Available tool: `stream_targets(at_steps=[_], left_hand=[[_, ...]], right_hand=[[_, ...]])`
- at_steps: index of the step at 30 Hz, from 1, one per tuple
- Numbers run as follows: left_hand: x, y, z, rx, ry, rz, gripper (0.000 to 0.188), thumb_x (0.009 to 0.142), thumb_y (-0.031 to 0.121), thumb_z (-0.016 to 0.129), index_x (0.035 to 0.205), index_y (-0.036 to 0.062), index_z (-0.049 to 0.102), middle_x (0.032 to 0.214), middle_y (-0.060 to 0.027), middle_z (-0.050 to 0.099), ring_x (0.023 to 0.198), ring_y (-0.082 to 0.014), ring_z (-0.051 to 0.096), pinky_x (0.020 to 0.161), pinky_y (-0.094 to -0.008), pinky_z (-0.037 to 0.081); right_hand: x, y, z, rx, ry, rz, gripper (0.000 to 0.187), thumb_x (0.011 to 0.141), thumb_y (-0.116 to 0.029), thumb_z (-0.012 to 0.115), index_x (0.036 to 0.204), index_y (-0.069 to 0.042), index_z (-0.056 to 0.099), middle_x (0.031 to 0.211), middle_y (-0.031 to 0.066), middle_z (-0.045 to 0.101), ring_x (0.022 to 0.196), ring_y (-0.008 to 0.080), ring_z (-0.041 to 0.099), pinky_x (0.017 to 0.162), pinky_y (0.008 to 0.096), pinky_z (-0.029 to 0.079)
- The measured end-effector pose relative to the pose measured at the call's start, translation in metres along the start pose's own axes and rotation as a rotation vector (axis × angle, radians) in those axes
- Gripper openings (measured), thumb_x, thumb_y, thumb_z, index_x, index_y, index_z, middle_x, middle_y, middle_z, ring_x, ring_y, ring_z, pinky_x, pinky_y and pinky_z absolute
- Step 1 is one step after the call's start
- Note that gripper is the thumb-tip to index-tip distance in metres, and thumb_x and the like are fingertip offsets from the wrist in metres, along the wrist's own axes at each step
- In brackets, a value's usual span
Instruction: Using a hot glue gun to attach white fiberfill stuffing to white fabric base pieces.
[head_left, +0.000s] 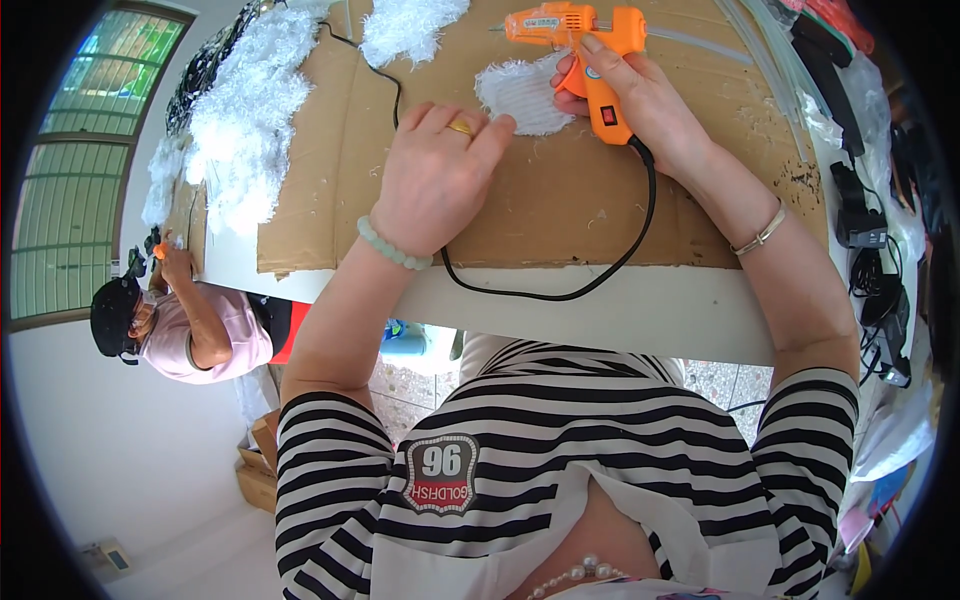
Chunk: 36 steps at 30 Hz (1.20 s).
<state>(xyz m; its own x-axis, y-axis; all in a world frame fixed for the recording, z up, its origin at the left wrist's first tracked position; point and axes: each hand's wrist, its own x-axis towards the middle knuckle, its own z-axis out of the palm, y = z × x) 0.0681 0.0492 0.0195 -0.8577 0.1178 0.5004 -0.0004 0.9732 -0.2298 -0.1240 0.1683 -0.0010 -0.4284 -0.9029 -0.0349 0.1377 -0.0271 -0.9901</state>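
Note:
My right hand (650,105) is wrapped round the handle of an orange glue gun (604,95), its nozzle pointing left. Beneath the gun, a small white fuzzy fabric piece (525,95) lies on brown cardboard (590,215). My left hand (440,175) rests just left of that piece with its fingers curled. The left thumb tip reaches the piece's lower left edge; whether the fingers pinch anything is hidden. From the handle, the gun's black cord (560,296) loops over the table's near edge and passes under my left wrist.
White fluffy pieces (250,120) are heaped at the left, and another tuft (410,28) lies at the back. Clear glue sticks (760,60) lie at the right, near black cables and adapters (870,260). A co-worker in pink (215,335) works at the far left.

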Motion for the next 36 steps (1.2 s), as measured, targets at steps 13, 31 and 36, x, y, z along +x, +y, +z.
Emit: stream_targets(at_steps=[13, 31, 36], left_hand=[[0.006, -0.012, 0.018, -0.632, -0.118, -0.753, 0.029, 0.076, 0.013, 0.069, 0.099, 0.0053, 0.052, 0.074, -0.0084, 0.066, 0.069, -0.0225, 0.065, 0.063, -0.0334, 0.05], [0.007, -0.012, 0.025, -0.383, -0.055, -0.704, 0.032, 0.077, 0.006, 0.066, 0.105, 0.0078, 0.051, 0.077, -0.0023, 0.063, 0.068, -0.0075, 0.055, 0.06, -0.0222, 0.044], [0.009, -0.017, 0.028, -0.659, 0.056, -0.914, 0.031, 0.075, 0.006, 0.064, 0.102, 0.0062, 0.051, 0.073, -0.0041, 0.064, 0.064, -0.0117, 0.059, 0.059, -0.0261, 0.048]], right_hand=[[0.0, 0.0, 0.001, -0.015, 0.019, 0.005, 0.044, 0.095, -0.044, 0.045, 0.103, -0.003, 0.057, 0.089, 0.0058, 0.064, 0.084, 0.0151, 0.064, 0.073, 0.0242, 0.048], [-0.003, -0.004, 0.003, -0.048, 0.013, 0.023, 0.045, 0.095, -0.046, 0.045, 0.106, -0.004, 0.057, 0.095, 0.0045, 0.063, 0.087, 0.0136, 0.064, 0.068, 0.0237, 0.047], [-0.003, 0.0, 0.003, -0.046, 0.054, 0.015, 0.046, 0.094, -0.047, 0.046, 0.105, -0.004, 0.057, 0.093, 0.0042, 0.063, 0.086, 0.013, 0.063, 0.068, 0.0239, 0.047]])
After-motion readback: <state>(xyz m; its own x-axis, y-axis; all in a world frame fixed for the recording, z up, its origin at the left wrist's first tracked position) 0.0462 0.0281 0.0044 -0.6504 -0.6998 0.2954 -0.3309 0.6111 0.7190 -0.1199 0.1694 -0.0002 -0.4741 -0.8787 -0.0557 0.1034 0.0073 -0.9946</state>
